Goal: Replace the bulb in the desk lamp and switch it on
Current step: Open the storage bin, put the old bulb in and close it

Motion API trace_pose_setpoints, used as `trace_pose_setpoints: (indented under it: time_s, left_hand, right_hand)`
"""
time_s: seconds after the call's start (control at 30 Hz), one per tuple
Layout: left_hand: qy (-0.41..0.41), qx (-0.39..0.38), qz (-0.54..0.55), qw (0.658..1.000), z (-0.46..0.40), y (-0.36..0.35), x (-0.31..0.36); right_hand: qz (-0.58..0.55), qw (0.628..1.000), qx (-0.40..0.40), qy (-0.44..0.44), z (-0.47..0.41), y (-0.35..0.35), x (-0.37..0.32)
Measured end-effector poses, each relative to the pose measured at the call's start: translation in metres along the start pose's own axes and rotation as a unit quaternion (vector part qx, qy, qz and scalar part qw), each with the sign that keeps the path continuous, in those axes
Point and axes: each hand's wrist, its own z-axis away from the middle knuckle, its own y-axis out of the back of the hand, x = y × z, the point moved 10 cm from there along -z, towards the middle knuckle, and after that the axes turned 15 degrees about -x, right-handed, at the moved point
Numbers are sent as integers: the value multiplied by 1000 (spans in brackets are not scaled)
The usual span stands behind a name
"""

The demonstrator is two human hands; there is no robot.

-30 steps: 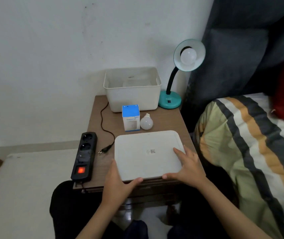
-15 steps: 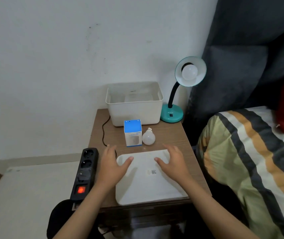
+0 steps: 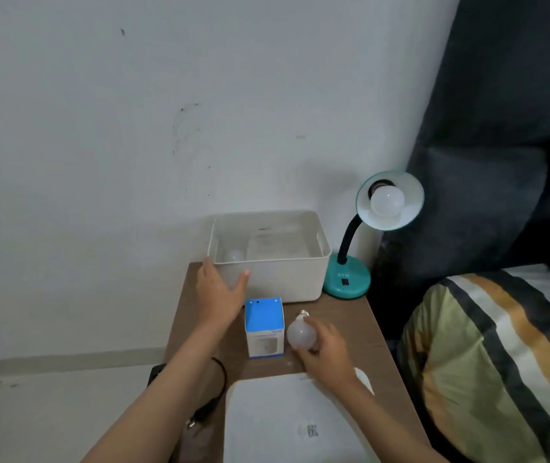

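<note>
Left hand [image 3: 221, 289] spread, right hand [image 3: 325, 349] cupped

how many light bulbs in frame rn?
3. One bulb in the lamp socket, one loose bulb in the right hand beside the blue box, one faintly visible inside the white bin at its left end. The box may hide another.

The teal lamp base [image 3: 346, 279] bears faint letters, seemingly "ATN"; other print is illegible.

Scuffed white wall [image 3: 133, 128]; brown wooden nightstand [image 3: 344, 315]; striped bedding [image 3: 487, 345] right; dim light.
</note>
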Motion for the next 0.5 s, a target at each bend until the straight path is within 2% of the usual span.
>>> trace_pose_setpoints:
  time_s: [0.13,0.2,0.3,0.37,0.5]
  left_hand:
    - [10,47,-9,999,-19,1,-1]
    - [9,63,-6,998,-26,1,-5]
    - [5,72,15,997,-34,0,-12]
    - [0,80,28,996,-37,2,-14]
    - [0,83,33,996,-40,4,-18]
  right_hand:
    - [-74,987,122,81,13,55,-30]
    - [-98,975,148,131,10,83,-60]
    - [-133,964,134,186,-20,110,-108]
    - [-104,969,121,190,-53,119,-131]
    - [-15,993,-9,120,-137,98,-132]
